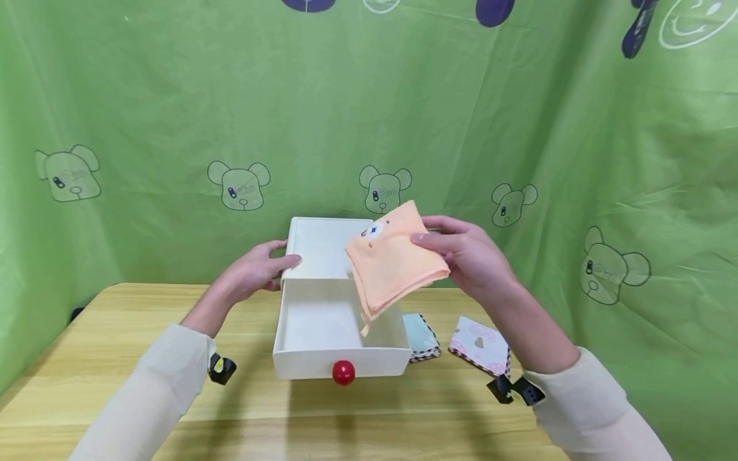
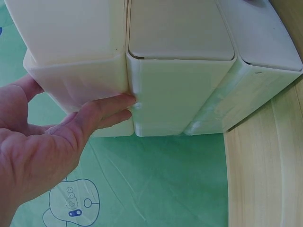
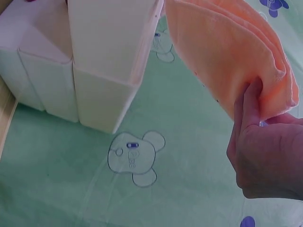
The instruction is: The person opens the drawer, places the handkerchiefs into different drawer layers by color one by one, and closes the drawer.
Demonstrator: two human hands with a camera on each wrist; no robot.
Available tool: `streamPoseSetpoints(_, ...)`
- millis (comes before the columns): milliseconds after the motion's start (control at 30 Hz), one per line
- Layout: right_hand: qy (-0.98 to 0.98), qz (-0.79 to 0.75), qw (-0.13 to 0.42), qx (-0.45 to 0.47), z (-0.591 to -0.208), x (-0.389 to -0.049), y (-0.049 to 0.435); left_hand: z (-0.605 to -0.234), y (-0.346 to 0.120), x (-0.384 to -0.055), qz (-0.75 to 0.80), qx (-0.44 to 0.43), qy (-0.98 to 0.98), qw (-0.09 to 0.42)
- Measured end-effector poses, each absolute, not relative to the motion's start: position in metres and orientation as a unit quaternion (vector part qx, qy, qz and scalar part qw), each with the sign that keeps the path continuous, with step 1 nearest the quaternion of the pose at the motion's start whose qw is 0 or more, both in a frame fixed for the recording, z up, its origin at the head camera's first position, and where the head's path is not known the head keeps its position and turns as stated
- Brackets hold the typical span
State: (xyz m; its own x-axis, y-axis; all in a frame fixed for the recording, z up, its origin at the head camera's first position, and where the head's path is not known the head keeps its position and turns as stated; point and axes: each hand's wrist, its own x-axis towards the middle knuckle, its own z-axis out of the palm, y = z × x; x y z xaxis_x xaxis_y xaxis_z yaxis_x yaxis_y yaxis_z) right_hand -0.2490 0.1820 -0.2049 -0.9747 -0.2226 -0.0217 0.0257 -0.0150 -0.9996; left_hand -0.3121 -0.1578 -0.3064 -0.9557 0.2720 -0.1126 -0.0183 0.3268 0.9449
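Note:
My right hand (image 1: 469,253) pinches a folded orange towel (image 1: 392,275) between thumb and fingers. The towel hangs tilted above a pulled-out white drawer (image 1: 305,363), its small embroidered face towards the upper left. Seen from the right wrist, the towel (image 3: 222,52) shows several soft layers, with fingertips behind its lower corner. My left hand (image 1: 256,272) rests on the left side of the white drawer cabinet (image 1: 323,240), thumb over its top edge. In the left wrist view, nearly straight fingers (image 2: 106,109) press along the side of the cabinet's top unit.
A round red knob (image 1: 343,372) sits on the drawer's front. To the right of the cabinet lie a folded light-blue cloth (image 1: 419,333) and a folded pink-and-white cloth (image 1: 478,342) on the wooden table (image 1: 248,410). A green curtain (image 1: 323,109) with bear prints hangs behind.

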Motion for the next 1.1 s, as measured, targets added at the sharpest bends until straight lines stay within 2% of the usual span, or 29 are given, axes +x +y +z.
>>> streamPoseSetpoints(600,0.696,-0.705,0.109,-0.084,-0.232,-0.250,0.138,-0.308,-0.158,-0.313,0.567,0.083,0.811,0.122)
streamPoseSetpoints(1100,0.697,-0.706,0.116,-0.055,-0.253,-0.250,0.128,-0.309,-0.158,-0.314,0.564,0.082,0.813,0.117)
